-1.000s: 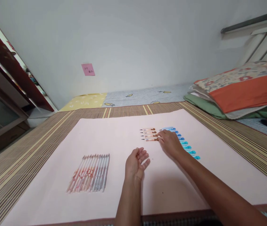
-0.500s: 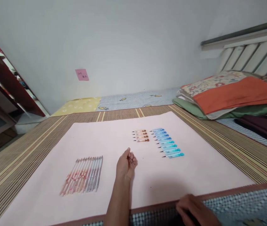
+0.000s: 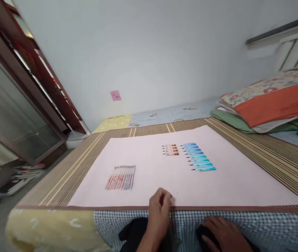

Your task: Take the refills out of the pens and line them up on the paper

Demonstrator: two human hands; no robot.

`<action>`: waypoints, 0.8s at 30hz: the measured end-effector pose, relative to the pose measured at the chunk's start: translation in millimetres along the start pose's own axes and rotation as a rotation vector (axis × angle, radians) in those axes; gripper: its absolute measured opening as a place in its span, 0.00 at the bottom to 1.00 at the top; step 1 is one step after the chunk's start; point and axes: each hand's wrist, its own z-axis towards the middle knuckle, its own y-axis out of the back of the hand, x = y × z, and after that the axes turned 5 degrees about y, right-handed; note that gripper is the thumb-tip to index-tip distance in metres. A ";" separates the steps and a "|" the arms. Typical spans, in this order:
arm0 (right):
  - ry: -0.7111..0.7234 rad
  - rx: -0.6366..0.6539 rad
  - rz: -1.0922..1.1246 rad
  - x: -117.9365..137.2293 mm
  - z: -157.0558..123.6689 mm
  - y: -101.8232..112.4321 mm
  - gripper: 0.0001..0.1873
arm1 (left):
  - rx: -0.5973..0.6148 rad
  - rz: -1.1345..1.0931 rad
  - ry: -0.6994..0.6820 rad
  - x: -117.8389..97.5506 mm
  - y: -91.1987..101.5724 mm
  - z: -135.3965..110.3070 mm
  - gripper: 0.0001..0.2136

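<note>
My left hand (image 3: 161,204) hovers at the near edge of the pink sheet (image 3: 149,189), its fingers curled in and slightly blurred; nothing shows in them. Over dark cloth (image 3: 203,232) at the knee lies my right hand (image 3: 224,232), fingers extended and holding nothing visible. On the sheet, a slanted row of slim pens (image 3: 121,177), reddish to grey, lies to the left of my left hand. Farther back are several short brown pencils (image 3: 171,149) with dark tips pointing left. Beside them to the right, several short blue pencils (image 3: 198,157) form a column.
A striped mat (image 3: 72,159) lies under the sheet on the bed. Folded bedding with an orange cover (image 3: 277,105) is stacked at the right. A pink note (image 3: 115,95) is stuck on the wall (image 3: 170,52). At the left stands a glass-fronted cabinet (image 3: 30,140).
My left hand has drawn back from the middle of the sheet to its near edge. The view has swung left. My right hand stays low over the dark cloth; the pens and pencils keep their arrangement.
</note>
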 end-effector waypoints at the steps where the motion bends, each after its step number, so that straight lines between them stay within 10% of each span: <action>1: -0.015 -0.010 0.009 0.6 -0.8 -2.7 0.08 | 0.053 0.063 -0.001 9.1 6.0 -17.2 0.16; 10: 0.022 -0.051 0.135 10.5 0.9 -3.5 0.11 | -0.223 0.250 -0.036 64.8 78.6 -82.1 0.16; 15: 0.005 -0.060 0.204 11.8 -3.7 -0.9 0.13 | -0.392 0.523 -0.145 58.6 102.4 -41.4 0.11; 24: -0.083 -0.007 0.282 13.2 0.2 2.6 0.15 | -0.459 0.943 0.110 40.2 116.3 40.6 0.08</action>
